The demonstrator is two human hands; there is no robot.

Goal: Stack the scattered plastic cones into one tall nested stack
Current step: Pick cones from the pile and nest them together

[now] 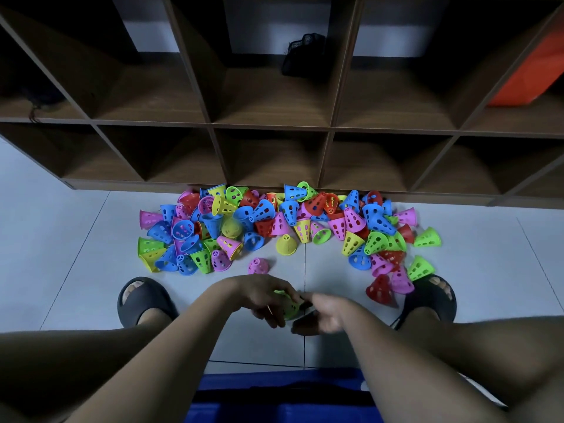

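1. Crouched facing the wooden shelf unit (274, 126), with a heap of perforated plastic cones (274, 221) in pink, blue, green, yellow and red lying on the pale tiled floor (76, 254) right against the unit's bottom edge.
2. Gripped a green cone (289, 305) in the left hand (262, 296), well out in front of the shelf unit and farther from it than the heap.
3. Had the right hand (323, 312) close against the same cone from the other side, so the hands were together. Too blurred to tell whether the right hand gripped the cone or only touched it.
4. Had a yellow cone (286, 245) and a pink cone (258, 265) standing upright, alone, just past the heap's edge away from the shelf unit.
5. Had a dark slipper (143, 300) planted on each side. A red cone (381, 291) lay tipped over just beside the right one.
6. Saw a black mesh bag (302, 53) in an upper middle compartment of the shelf unit and an orange sheet (525, 74) in the upper right one.
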